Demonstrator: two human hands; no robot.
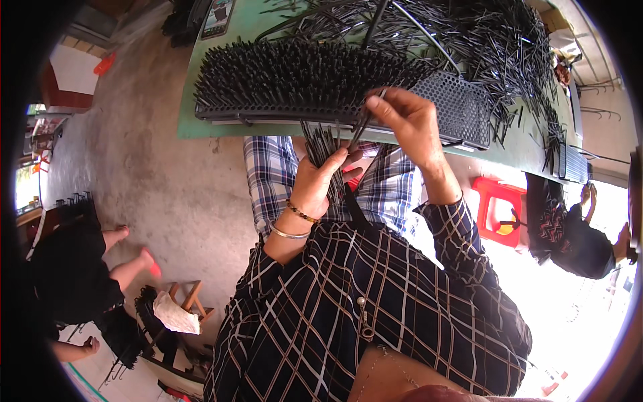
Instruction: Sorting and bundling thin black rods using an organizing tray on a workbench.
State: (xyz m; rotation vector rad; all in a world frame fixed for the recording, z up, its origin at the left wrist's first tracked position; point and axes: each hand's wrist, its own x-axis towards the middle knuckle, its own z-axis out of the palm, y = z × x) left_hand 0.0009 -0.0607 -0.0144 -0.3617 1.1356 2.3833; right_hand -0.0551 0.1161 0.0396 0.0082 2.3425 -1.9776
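Note:
My left hand (313,182) is closed around a bundle of thin black sticks (321,143), just in front of the table edge. To its right, my right hand (414,126) pinches a thin black stick or a few (362,123); the exact number is unclear. Their lower ends reach down to the left hand's fingers. Right behind both hands lies a long black perforated rack (457,106). Dense upright black sticks (281,72) fill its left and middle holes, while bare holes show at its right end.
The green table (189,120) carries a big loose heap of black sticks (495,40) and a phone-like screen (218,18). A red plastic stool (497,209) stands at right. Other people in dark clothes sit at far left and right, with a wooden stand (193,299) at lower left.

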